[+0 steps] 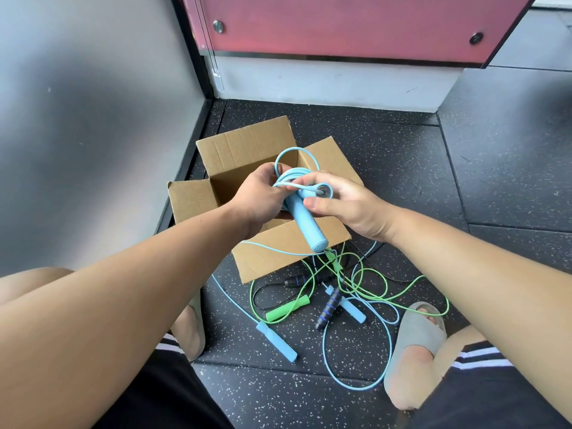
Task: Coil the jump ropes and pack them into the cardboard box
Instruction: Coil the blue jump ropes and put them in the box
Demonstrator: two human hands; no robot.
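Gripping blue coil [293,174]: left hand [257,198], right hand [351,209], above cardboard box [272,264] (flaps splayed).

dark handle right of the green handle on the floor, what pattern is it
The handle is black with blue rings, seen best in the head view.

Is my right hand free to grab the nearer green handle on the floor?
Probably not yet: the right hand pinches the top of the blue handle while the left hand grips the coiled blue rope. The nearer green handle lies uncovered.
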